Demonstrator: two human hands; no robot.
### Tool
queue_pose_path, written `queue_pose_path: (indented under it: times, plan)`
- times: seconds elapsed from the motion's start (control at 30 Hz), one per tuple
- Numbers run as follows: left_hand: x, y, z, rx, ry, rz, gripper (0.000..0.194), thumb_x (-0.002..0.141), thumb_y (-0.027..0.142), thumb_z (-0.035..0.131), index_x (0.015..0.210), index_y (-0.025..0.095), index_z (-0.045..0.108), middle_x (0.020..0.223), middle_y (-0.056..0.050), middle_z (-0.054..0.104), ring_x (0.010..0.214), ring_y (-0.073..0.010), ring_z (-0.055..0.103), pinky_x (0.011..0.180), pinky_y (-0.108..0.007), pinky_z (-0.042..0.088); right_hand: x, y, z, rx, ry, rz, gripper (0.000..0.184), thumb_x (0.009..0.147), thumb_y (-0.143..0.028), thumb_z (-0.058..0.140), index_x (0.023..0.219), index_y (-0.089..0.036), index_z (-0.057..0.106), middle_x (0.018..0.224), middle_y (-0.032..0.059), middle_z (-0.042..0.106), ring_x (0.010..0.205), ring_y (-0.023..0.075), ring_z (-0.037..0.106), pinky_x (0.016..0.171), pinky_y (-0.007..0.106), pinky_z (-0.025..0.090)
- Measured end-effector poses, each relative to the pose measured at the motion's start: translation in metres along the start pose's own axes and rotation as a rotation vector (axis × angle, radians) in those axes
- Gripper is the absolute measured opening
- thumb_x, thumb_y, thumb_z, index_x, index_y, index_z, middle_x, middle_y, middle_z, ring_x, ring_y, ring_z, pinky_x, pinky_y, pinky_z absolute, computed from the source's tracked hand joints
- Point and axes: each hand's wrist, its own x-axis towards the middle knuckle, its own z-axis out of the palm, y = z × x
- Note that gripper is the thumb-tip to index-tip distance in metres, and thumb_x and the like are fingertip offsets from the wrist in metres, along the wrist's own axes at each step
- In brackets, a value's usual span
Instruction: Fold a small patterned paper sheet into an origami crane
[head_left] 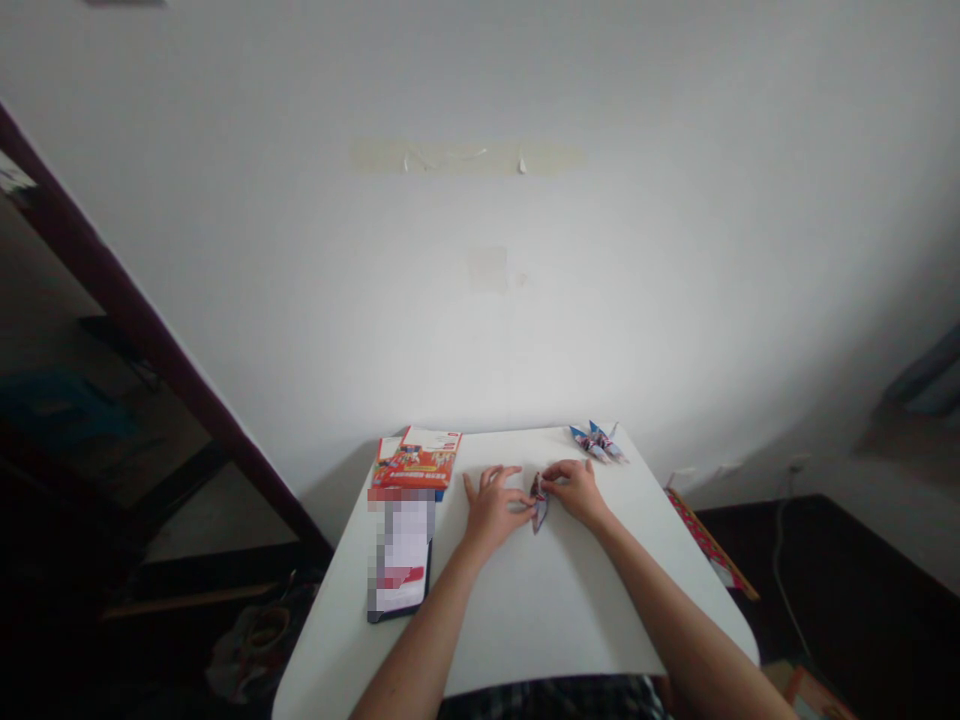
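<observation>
A small folded piece of printed paper (539, 508), narrow and pointed, stands between my two hands over the white table. My left hand (493, 508) pinches its left side near the middle with thumb and a finger, the other fingers spread out to the left. On the other side, my right hand (576, 490) grips its upper right edge between thumb and fingertips. Several similar pointed folded papers (595, 442), blue, white and dark, lie grouped at the table's back right corner. Print details on the held paper are too small to read.
Red and white printed booklets (417, 460) lie at the back left of the white table (510, 640). Nearer me, left of my forearm, rests a phone or tablet (405, 560) with a partly blurred screen. A wall (510, 340) rises directly behind the table; a dark-framed mirror or doorway (157, 310) stands left.
</observation>
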Motion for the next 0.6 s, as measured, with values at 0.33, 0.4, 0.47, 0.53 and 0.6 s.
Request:
queue_pose_path:
  times: [0.33, 0.4, 0.47, 0.53, 0.6]
  plan:
    - [-0.0002, -0.0004, -0.0004, -0.003, -0.028, -0.008, 0.010, 0.076, 0.036, 0.081, 0.085, 0.037, 0.081, 0.146, 0.003, 0.058, 0.145, -0.0340, 0.036, 0.119, -0.075, -0.004, 0.0007, -0.0021, 0.0014, 0.028, 0.016, 0.010, 0.016, 0.075, -0.033, 0.069, 0.084, -0.025, 0.079, 0.092, 0.0053, 0.080, 0.106, 0.0302, 0.068, 0.119, 0.066, 0.013]
    - [-0.0004, 0.0005, -0.0006, -0.007, -0.038, -0.014, 0.010, 0.076, 0.036, 0.080, 0.086, 0.037, 0.081, 0.147, 0.003, 0.058, 0.145, -0.0341, 0.035, 0.119, -0.074, -0.005, -0.0001, -0.0032, 0.0010, 0.032, 0.020, 0.010, 0.016, 0.075, -0.033, 0.068, 0.084, -0.026, 0.079, 0.092, 0.0051, 0.080, 0.106, 0.0298, 0.069, 0.119, 0.065, 0.014]
    - [-0.0004, 0.0015, -0.0007, -0.010, -0.047, -0.018, 0.011, 0.076, 0.036, 0.080, 0.086, 0.036, 0.081, 0.148, 0.002, 0.057, 0.145, -0.0342, 0.034, 0.119, -0.074, -0.005, -0.0006, -0.0042, 0.0010, 0.047, 0.027, 0.017, 0.017, 0.074, -0.032, 0.067, 0.084, -0.025, 0.079, 0.090, 0.0050, 0.080, 0.103, 0.0294, 0.070, 0.119, 0.065, 0.013]
    - [-0.0003, 0.0025, -0.0007, -0.010, -0.045, -0.012, 0.010, 0.075, 0.035, 0.081, 0.086, 0.035, 0.081, 0.148, 0.001, 0.057, 0.145, -0.0345, 0.034, 0.119, -0.074, -0.006, -0.0008, -0.0049, 0.0014, 0.071, 0.043, 0.037, 0.020, 0.073, -0.030, 0.067, 0.088, -0.024, 0.078, 0.086, 0.0045, 0.080, 0.098, 0.0281, 0.071, 0.120, 0.065, 0.011]
    - [-0.0002, 0.0034, -0.0009, -0.011, -0.041, -0.002, 0.010, 0.075, 0.033, 0.082, 0.084, 0.035, 0.081, 0.147, 0.000, 0.058, 0.145, -0.0352, 0.035, 0.119, -0.075, -0.005, -0.0005, -0.0052, 0.0022, 0.089, 0.064, 0.051, 0.025, 0.071, -0.028, 0.066, 0.094, -0.023, 0.077, 0.082, 0.0034, 0.079, 0.095, 0.0269, 0.072, 0.120, 0.065, 0.012]
